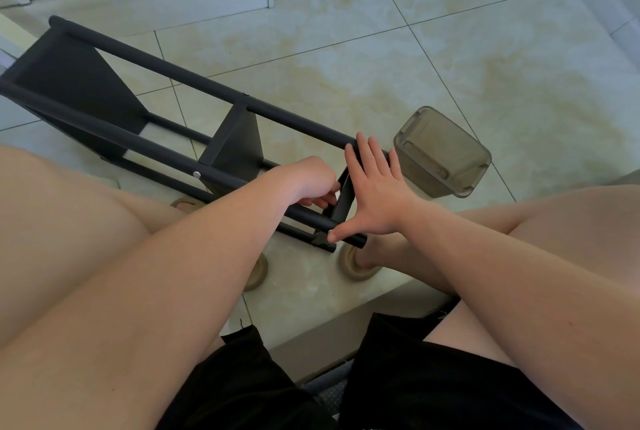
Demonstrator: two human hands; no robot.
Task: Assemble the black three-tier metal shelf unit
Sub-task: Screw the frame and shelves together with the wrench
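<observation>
The black shelf unit (166, 107) lies on its side on the tiled floor (433, 49), running from upper left to centre. At its near end, the left hand (310, 184) curls its fingers on the end tier's edge, and the right hand (375, 194) presses flat with fingers straight and spread. Just right stands a smoky translucent container (443, 152); its contents cannot be made out.

text: none legible | labels: none | brands: none | numbers/signs: none

Black shelf unit (239, 145) lies sideways on tiles (346, 66). Right hand (375, 194) — fingers spread — presses its near end; left hand (310, 182) grips there.
</observation>
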